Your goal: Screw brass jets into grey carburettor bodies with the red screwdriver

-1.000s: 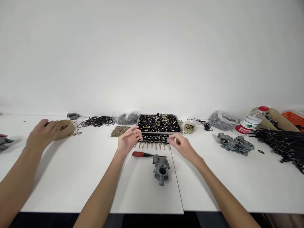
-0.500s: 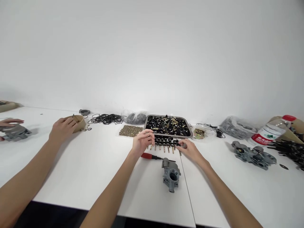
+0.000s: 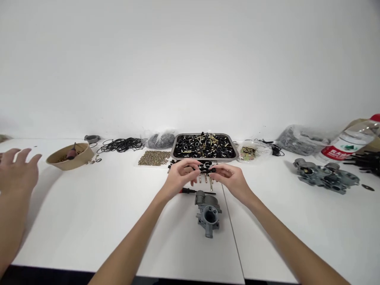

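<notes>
My left hand (image 3: 181,177) is closed, thumb and fingertips together, beside a row of black-capped parts with brass stems (image 3: 206,177). Whatever its fingertips hold, if anything, is hidden. Facing it, my right hand (image 3: 231,180) pinches a small black part (image 3: 212,170) over that row. The two hands are close together, with a narrow gap between them. Nearer to me, a grey metal carburetor (image 3: 208,215) rests on the table, its round bore facing me. Behind it lies a screwdriver (image 3: 187,190), its red handle partly covered by my left hand.
A metal tray (image 3: 204,159) of black and brass parts stands behind my hands. Left of it are brass pieces (image 3: 153,158), black rings (image 3: 121,145) and a cardboard tub (image 3: 74,161). Two carburetors (image 3: 326,176) and a bottle (image 3: 341,146) are right. Another person's hand (image 3: 18,174) reaches in at left.
My right hand has moved left, toward my left hand, with a small black part at its fingertips. My left hand's fingers have closed. The other person's hand has left the cardboard tub.
</notes>
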{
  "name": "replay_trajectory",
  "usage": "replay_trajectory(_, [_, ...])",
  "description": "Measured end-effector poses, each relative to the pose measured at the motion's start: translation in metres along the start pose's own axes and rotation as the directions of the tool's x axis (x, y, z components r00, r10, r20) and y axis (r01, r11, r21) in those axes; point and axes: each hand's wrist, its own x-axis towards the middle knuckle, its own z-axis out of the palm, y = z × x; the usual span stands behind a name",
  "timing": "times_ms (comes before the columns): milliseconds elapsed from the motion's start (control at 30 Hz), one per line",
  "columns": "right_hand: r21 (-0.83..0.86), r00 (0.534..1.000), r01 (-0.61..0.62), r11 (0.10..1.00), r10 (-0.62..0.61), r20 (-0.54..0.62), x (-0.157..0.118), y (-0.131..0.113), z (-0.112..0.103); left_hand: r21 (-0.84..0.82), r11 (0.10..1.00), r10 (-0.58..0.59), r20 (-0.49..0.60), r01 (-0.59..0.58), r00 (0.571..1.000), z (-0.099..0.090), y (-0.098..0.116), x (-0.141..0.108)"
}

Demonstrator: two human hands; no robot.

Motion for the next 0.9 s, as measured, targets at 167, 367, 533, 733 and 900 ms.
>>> replay_trajectory(167, [0.141, 1.0, 0.009, 0.99, -0.008, -0.008, -0.009, -0.005, 0.02, 0.03, 0.999, 0.03, 0.044, -0.032, 0.999, 0.013, -0.005, -0.003])
replay_trajectory(367, [0.166, 1.0, -0.007, 0.986, 0.009, -0.012, -0.013, -0.004, 0.019, 0.063, 0.997, 0.052, 0.021, -0.054, 0.998, 0.009, -0.006, -0.001])
replay_trajectory(533, [0.213, 0.994, -0.033, 0.977, 0.01, 0.111, -0.018, -0.004, 0.025, 0.162, 0.985, 0.073, -0.126, -0.052, 0.989, -0.003, -0.002, 0.006])
replay_trajectory(733, [-0.028, 0.931, 0.029, 0.999, -0.016, 0.364, -0.029, -0.002, 0.036, 0.197, 0.978, 0.021, -0.441, 0.074, 0.897, -0.002, 0.012, -0.029])
replay_trajectory(900, [-0.13, 0.91, 0.086, 0.988, -0.025, 0.413, -0.029, 0.001, 0.037, 0.081, 0.982, -0.055, -0.741, 0.171, 0.669, 0.021, -0.009, -0.091])
